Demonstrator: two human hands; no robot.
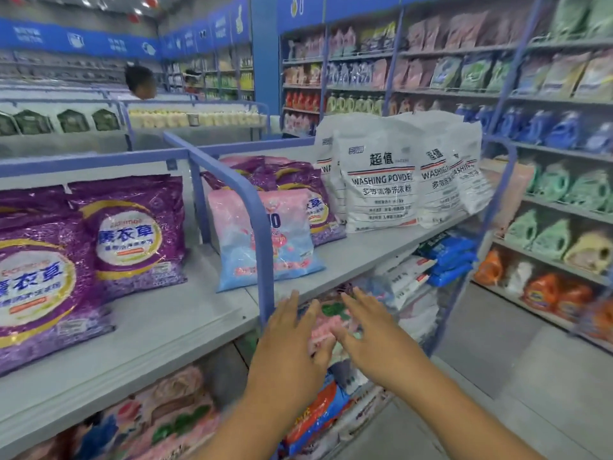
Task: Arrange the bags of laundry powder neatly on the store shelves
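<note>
1. Grey shelf [365,250] with blue rail [262,227] dividing its top tier.
2. White bags [381,184] stand upright at the right end.
3. Purple bags [132,227] lean left of the rail; more behind the pink-and-blue bag [265,240].
4. Left hand [292,346] and right hand [371,336]: fingers straight, spread, holding nothing, in front of the lower tier's packets [331,323].

Purple bags [132,230], white bags [381,180] (blue-red stripes), pink-blue bag [265,240].
</note>
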